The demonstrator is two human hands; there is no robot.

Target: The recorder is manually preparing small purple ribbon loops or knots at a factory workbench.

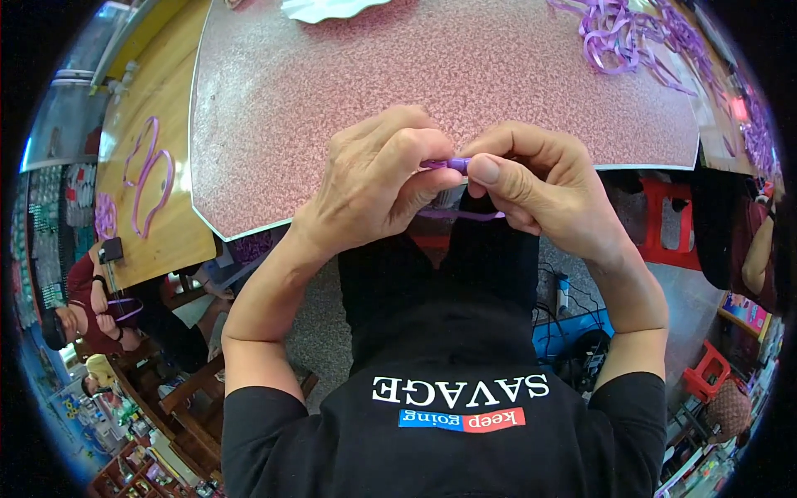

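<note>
In front of my lap, near the edge of the pink speckled tabletop (415, 75), both hands pinch a purple strap (461, 215). My left hand (365, 178) is closed, its thumb and forefinger on the left part of a small purple tube-like piece (457, 164) on the strap. My right hand (548, 187) grips the other end of that piece between thumb and fingertips. Part of the strap hangs in a curve below my fingers. How the piece joins the strap is hidden by the fingertips.
A tangled heap of purple straps (618, 37) lies at the far right. More strap loops (154, 183) lie on the wooden table (178, 241) at left. A white scalloped dish (328, 8) stands at the far edge. Red stools (667, 220) and other people (108, 311) are nearby.
</note>
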